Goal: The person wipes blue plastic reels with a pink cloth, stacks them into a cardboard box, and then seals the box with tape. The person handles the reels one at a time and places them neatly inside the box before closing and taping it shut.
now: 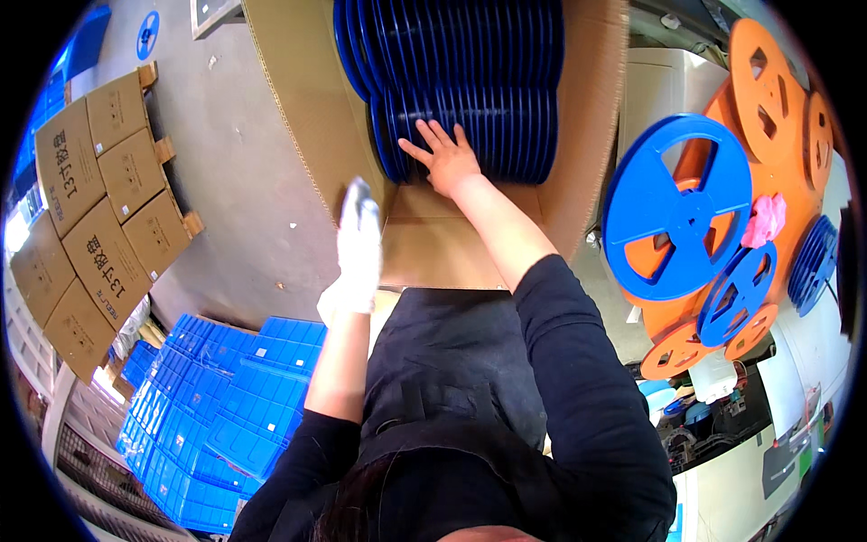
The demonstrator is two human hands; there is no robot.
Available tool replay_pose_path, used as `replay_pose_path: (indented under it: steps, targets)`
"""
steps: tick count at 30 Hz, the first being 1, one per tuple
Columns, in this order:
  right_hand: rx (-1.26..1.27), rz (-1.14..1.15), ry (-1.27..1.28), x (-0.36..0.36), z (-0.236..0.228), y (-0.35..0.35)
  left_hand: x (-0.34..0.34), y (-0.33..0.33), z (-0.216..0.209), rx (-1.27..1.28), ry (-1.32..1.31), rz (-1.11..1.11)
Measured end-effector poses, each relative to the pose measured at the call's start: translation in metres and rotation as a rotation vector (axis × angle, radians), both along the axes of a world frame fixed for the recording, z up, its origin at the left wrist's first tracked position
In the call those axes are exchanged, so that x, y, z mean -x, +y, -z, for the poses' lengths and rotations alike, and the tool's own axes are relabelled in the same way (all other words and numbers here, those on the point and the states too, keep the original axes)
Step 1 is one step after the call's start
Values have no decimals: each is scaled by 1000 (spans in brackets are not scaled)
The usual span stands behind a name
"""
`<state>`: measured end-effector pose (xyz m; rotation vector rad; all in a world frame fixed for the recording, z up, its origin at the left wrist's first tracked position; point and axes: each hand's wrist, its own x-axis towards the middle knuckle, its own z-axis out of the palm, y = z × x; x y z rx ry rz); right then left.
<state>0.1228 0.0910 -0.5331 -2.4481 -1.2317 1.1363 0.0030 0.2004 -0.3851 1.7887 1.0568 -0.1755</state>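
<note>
Inside a big cardboard box (591,117) stand rows of dark blue plastic reels (474,45), upright and packed side by side. My bare right hand (450,166) rests with spread fingers on the near row's rims, toward its left part, holding nothing. Above the box's left near edge is my left hand (358,244) in a white glove with greyish fingertips. It is seen edge-on, fingers stretched out, with nothing visible in it. The reels' far end runs out of the picture.
Right of the box, blue reels (623,226) and a pink cloth (766,220) lie on orange reels (759,90). Stacked closed cartons (108,217) stand at the left on a pallet. Blue plastic crates (208,397) are piled at lower left. A blue reel (147,36) lies on the grey floor (239,163).
</note>
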Motion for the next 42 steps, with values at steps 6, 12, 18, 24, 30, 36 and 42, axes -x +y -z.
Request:
replay_pose_path:
  steps: [6, 12, 18, 24, 30, 36, 42]
  targets:
    - [-599, 484, 93, 67, -86, -105, 44, -92, -26, 305, 159, 534]
    - [-466, 1129, -215, 84, -234, -338, 49, -147, -21, 384, 83, 922]
    - [165, 1355, -790, 67, -188, -530, 46, -147, -17, 392, 219, 846]
    - [205, 1267, -465, 31, -152, -550, 28, -173, -56, 413, 306, 726]
    - [-192, 1547, -873, 43, -280, -573, 2, -213, -92, 333, 187, 928]
    - [-1391, 2231, -310, 111, -429, -524, -11, -210, -108, 349, 101, 1094]
    - [-1939, 2112, 395, 146, -434, -428, -20, -147, -138, 358, 20, 1072]
